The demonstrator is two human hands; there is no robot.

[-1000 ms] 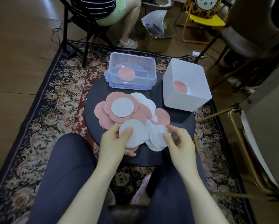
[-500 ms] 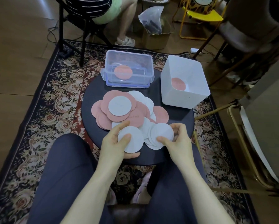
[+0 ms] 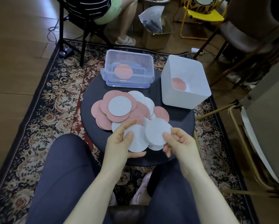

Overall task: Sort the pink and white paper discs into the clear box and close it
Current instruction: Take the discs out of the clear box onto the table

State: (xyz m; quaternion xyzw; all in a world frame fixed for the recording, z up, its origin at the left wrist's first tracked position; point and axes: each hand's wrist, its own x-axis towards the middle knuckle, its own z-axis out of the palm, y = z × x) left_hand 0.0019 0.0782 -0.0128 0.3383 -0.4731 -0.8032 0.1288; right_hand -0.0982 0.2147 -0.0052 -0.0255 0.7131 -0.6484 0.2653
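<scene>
Holding a flat white paper disc (image 3: 136, 139) between thumb and curled fingers, the left hand (image 3: 119, 143) hovers over the near edge of the round table (image 3: 180, 125). The right hand (image 3: 178, 143) pinches a second white disc (image 3: 158, 131) by its edge, tilted up and overlapping the first one; more white discs show beneath it, though how many it holds cannot be told.

Farther in on the table, toward its middle, lies the loose pile of discs (image 3: 127, 109): matte pink circles fanned like petals, with one white circle on top and other white ones peeking out on the pile's right side. All are thin, smooth and evenly round.

At the table's far edge sits the clear box (image 3: 129, 70), a rectangular plastic tub with rounded corners, see-through walls and a bluish rim at its base. One pink disc (image 3: 123, 72) lies flat on its bottom. It stands open, with no lid on top.

Right of the clear box, at the table's right edge, stands a white bin (image 3: 185, 94), square, opaque and taller, with smooth plastic walls; a pink disc (image 3: 178, 84) rests on its floor.

The table's top is dark, smooth and circular. Under the table spreads a floral rug (image 3: 51, 97), woven in cream, red and black. Beyond the table, another person's leg (image 3: 127, 18) shows beside a black chair.
</scene>
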